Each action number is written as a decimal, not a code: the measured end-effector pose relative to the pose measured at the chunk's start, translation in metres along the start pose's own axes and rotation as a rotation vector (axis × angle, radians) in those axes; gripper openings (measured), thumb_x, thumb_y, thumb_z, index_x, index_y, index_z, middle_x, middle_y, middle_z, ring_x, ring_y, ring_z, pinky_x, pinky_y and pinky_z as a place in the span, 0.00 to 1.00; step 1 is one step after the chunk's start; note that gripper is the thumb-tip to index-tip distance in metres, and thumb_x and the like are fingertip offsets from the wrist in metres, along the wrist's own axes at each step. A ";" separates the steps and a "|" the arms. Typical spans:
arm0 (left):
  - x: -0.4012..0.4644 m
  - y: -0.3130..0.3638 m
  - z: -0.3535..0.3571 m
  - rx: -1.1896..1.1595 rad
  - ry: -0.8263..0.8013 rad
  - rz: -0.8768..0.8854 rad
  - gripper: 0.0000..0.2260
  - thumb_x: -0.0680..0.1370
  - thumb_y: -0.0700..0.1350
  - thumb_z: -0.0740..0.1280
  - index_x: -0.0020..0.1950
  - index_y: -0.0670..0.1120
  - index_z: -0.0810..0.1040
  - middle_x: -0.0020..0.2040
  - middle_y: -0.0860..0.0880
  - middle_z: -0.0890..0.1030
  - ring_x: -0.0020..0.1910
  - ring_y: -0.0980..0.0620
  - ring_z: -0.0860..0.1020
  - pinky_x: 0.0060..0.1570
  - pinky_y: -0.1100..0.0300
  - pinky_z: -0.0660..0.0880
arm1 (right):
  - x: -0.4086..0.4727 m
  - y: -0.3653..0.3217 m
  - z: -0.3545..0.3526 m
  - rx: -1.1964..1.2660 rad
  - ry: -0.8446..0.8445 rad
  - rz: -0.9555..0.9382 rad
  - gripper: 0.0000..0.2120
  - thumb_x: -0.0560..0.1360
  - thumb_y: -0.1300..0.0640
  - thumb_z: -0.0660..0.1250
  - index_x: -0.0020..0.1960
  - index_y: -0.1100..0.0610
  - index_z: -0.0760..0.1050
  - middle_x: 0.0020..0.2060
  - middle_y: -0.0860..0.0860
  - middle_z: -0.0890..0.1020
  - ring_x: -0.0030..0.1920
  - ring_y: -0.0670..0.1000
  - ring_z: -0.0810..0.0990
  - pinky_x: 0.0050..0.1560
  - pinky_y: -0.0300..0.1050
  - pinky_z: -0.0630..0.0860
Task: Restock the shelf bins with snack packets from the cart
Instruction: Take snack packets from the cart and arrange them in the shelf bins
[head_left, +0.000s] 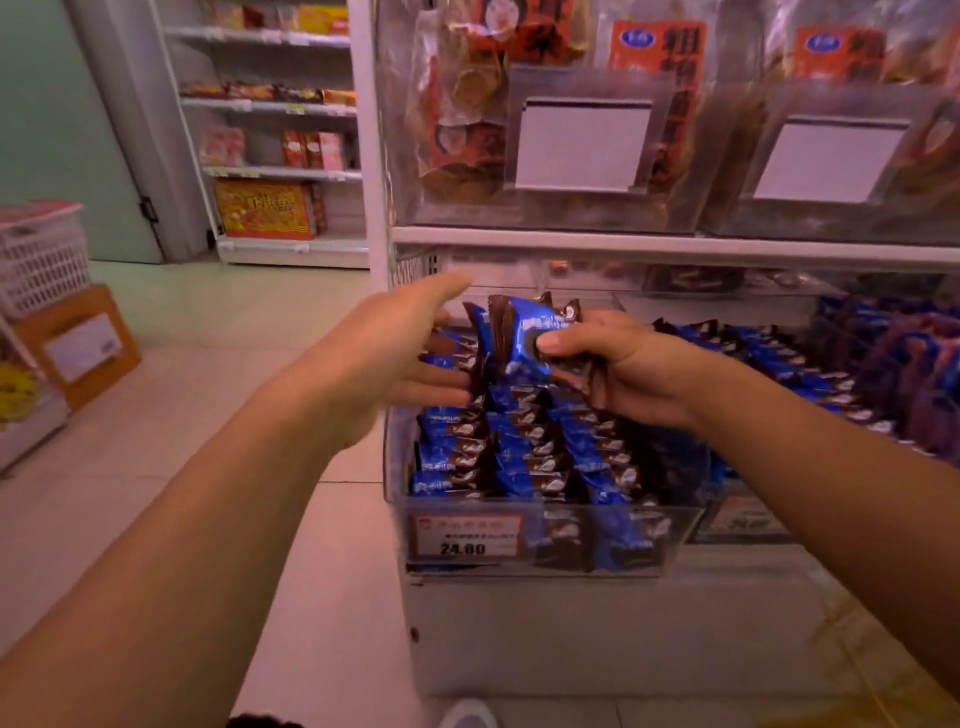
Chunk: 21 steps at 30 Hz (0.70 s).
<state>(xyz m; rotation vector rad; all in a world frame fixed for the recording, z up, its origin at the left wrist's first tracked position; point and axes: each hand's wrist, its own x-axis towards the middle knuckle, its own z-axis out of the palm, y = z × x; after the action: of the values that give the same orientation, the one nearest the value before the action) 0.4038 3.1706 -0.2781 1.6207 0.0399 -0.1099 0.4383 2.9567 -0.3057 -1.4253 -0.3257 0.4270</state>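
Shop aisle with pale floor tiles (156, 415), white shelving (623, 244) ahead, and clear bins on two levels. Upper bins (571, 208) hold orange-labelled snack bags; the lower clear bin (545, 512) at the shelf's left end is packed with rows of blue-and-brown snack packets (519, 447), a price tag (462, 538) on its front wall. No cart is identifiable in view; a white basket (41, 254) and a cardboard box (78, 343) sit at far left.

Judged from this, the placing step is in hand: packets are being set into the bin, which already looks nearly full. The next move calls for lowering the held bunch into a gap in the rows and squaring it with its neighbours, without toppling the standing packets.

Right hand (618, 364) reaches in from the right above the bin, thumb on top and fingers curled beneath, gripping a small bunch of blue packets (524, 332) upright. Left hand (395, 348) extends from the left with fingers straight and spread, its fingertips at the bunch's left side and holding nothing.
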 end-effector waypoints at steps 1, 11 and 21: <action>0.002 -0.003 -0.005 0.150 0.161 0.095 0.15 0.77 0.57 0.67 0.45 0.45 0.78 0.40 0.44 0.83 0.34 0.46 0.84 0.33 0.54 0.81 | 0.009 0.005 0.001 -0.023 0.049 0.005 0.10 0.66 0.63 0.76 0.46 0.61 0.81 0.38 0.55 0.85 0.34 0.48 0.84 0.36 0.40 0.82; 0.014 -0.033 -0.026 1.107 0.355 0.395 0.13 0.68 0.52 0.73 0.28 0.46 0.78 0.29 0.49 0.79 0.31 0.49 0.78 0.28 0.61 0.72 | 0.080 0.059 0.024 -1.098 0.179 -0.211 0.44 0.64 0.39 0.79 0.74 0.50 0.64 0.66 0.50 0.76 0.63 0.49 0.75 0.63 0.47 0.74; 0.012 -0.033 -0.013 1.176 0.336 0.638 0.11 0.71 0.51 0.69 0.30 0.49 0.75 0.27 0.52 0.75 0.29 0.50 0.75 0.28 0.58 0.72 | 0.092 0.072 0.019 -1.382 -0.034 -0.244 0.47 0.73 0.45 0.74 0.82 0.49 0.48 0.81 0.50 0.42 0.80 0.53 0.41 0.78 0.50 0.47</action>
<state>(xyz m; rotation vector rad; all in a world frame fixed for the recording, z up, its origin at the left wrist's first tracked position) 0.4137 3.1848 -0.3118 2.7140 -0.3433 0.7676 0.5041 3.0230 -0.3784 -2.6651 -0.9119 -0.0489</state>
